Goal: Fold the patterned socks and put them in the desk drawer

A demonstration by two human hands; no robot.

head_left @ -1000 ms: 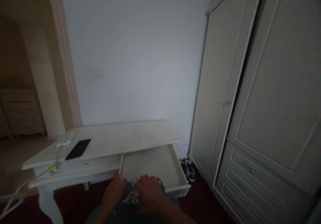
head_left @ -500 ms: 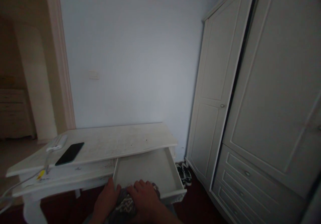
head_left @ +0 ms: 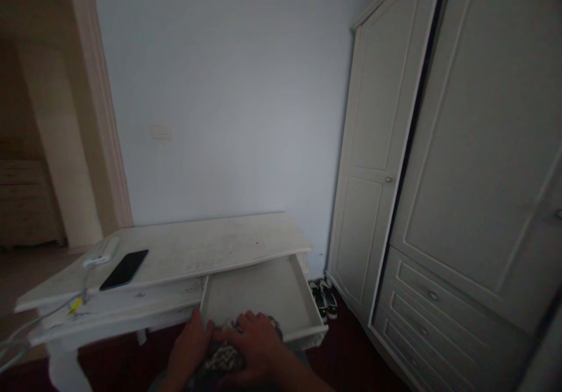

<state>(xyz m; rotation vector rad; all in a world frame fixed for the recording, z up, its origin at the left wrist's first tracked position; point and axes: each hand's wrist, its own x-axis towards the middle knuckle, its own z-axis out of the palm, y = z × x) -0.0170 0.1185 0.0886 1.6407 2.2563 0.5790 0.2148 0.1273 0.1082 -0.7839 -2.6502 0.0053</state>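
Note:
A patterned grey and white cloth (head_left: 225,357) lies bunched between my hands at the bottom of the view, in front of the pulled-out drawer (head_left: 263,292). My left hand (head_left: 193,345) is at the cloth's left side, fingers curled against it near the drawer's left front corner. Across the top of the cloth rests my right hand (head_left: 257,342), its fingers spread over the fabric and pressing on it. The lower part of the cloth and my right thumb's underside are hidden. Bare white boards show inside the drawer.
On the white desk (head_left: 197,243) are a black phone (head_left: 124,270) and a white power strip (head_left: 102,251) with a cable. Black and white shoes (head_left: 324,299) stand on the dark red floor beside a white wardrobe (head_left: 369,175).
The view has shifted slightly. My hands stay on the cloth and have moved only a little; the fabric between them sits slightly differently.

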